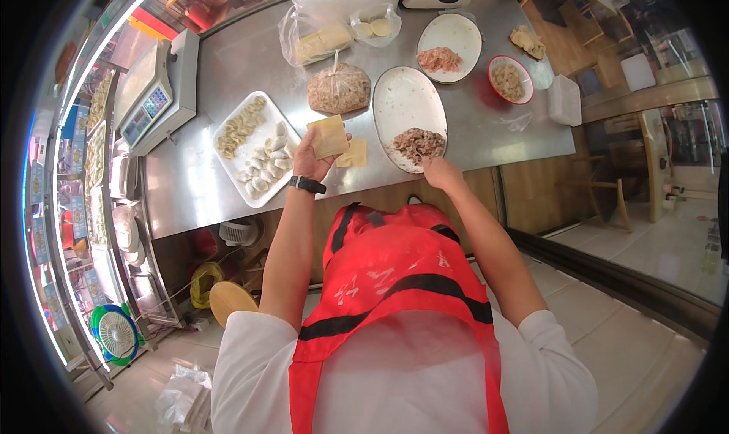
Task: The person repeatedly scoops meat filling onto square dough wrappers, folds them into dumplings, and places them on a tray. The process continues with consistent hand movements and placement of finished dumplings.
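Observation:
A square yellow dough wrapper (327,136) lies across the fingers of my left hand (310,159), which wears a black wristband. Just right of that hand, more yellow wrappers (354,154) rest on the steel table. My right hand (442,173) is closed at the near rim of a white oval dish (407,95). It grips a thin utensil (420,159), mostly hidden, whose end is in the dark minced-meat filling (420,143). To the left, a white tray (232,179) holds rows of folded dumplings (266,163), some yellowish and some floury white.
Behind the hands sit a bag of filling (339,87) and bagged wrappers (324,42). A second oval dish (458,35) holds pink mince; a red-rimmed bowl (527,74) holds pale pieces. A weighing scale (149,106) stands left, white foam boxes (565,101) right.

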Tool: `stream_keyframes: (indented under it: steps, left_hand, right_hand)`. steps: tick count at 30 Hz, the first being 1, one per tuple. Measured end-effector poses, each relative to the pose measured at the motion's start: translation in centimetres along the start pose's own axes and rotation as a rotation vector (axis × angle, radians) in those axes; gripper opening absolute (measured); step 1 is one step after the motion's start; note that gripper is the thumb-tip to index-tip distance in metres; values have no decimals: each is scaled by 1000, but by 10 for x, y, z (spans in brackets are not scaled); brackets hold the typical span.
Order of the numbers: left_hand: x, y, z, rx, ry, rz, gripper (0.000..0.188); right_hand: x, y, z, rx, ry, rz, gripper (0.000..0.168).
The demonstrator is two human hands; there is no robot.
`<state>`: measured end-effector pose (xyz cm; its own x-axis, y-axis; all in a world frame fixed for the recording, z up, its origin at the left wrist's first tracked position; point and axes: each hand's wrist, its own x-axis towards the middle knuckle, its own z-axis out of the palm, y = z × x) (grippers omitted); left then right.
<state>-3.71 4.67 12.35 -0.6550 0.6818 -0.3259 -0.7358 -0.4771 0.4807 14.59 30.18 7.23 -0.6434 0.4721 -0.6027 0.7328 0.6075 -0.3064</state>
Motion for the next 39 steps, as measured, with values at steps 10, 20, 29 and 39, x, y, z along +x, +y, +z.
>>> stream_keyframes:
  steps: [10,20,29,39]
  left_hand:
    - [30,-158,-84,477,529,-103,31]
    - [44,-191,-57,479,594,-192,30]
    - [54,-199,-48,390,648,-160,37]
    - [22,-148,-3,147,603,-265,42]
  right_hand:
    - [0,5,6,-97,-65,-117,56]
    - [-11,-4,-12,409,-438,112,59]
    - [21,15,29,43,34,-240,58]
    - [-8,-5,6,641,-490,-136,51]
